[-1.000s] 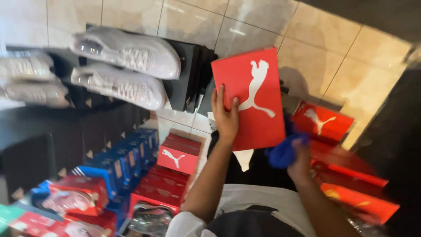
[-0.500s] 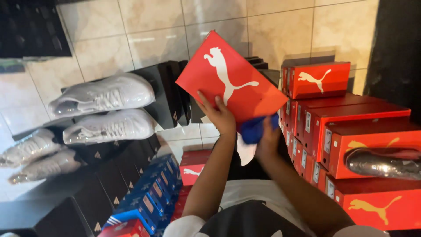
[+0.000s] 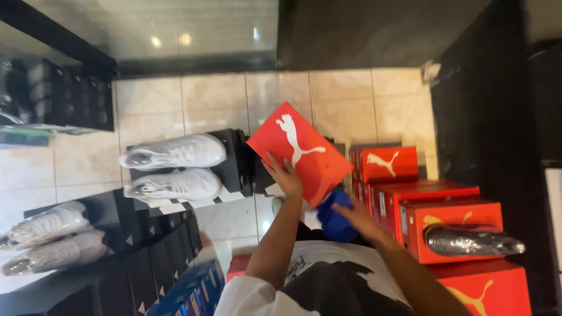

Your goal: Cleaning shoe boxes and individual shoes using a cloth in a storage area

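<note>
Up in front of the tiled wall (image 3: 211,99), the left hand (image 3: 287,175) holds a tilted red shoe box (image 3: 298,149), fingers spread flat on it. Just below, the right hand (image 3: 357,216) pinches a blue cloth (image 3: 335,219) touching the box's lower edge, beside stacked red boxes (image 3: 451,222).

1 head-worn view, looking down, close on hands
</note>
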